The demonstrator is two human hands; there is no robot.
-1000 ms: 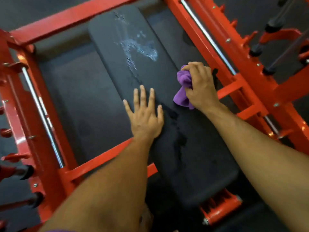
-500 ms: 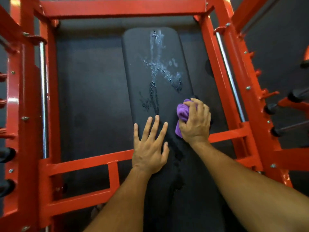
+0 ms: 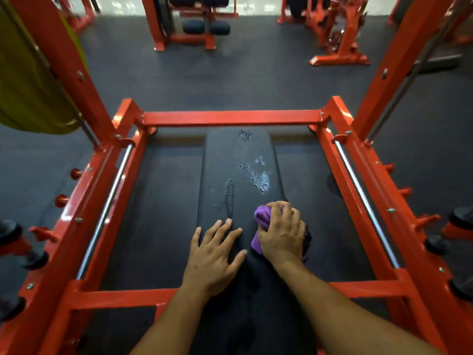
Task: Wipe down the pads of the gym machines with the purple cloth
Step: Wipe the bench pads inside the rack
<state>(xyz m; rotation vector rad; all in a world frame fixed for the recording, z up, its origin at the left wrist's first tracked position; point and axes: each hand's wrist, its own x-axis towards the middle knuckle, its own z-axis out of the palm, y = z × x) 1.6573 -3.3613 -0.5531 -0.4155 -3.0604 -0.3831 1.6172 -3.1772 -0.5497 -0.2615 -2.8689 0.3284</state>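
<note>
One black bench pad (image 3: 230, 160) is seen running from the centre of the frame down to the bottom edge, enclosed by one red rack frame (image 3: 231, 117). The purple cloth (image 3: 262, 220) is bunched in the right hand (image 3: 281, 233), whose fingers are curled round it and pressed onto the pad's right edge, right of centre. The left hand (image 3: 213, 253) is laid flat on the pad just beside it, lower centre, fingers spread wide and holding nothing.

The task is judged to be partly done on this pad. Wet streaks (image 3: 259, 179) and beads of liquid are left on the upper half of the pad, above both hands: one patch near the far end, one shiny cluster toward the right side, one thin looped trail nearer the left hand. The stretch of pad below the hands appears dull, with only faint darker marks, and is taken as largely wiped, though this cannot be told for certain. The far half is left to be wiped.

Counted: two hands, one cloth, one pad within reach, two chrome guide rods (image 3: 103, 213), one on each side. At least two further red machines (image 3: 194, 24) are seen at the top of the frame, one with dark roller pads; their pads are presumed still to be done
</note>
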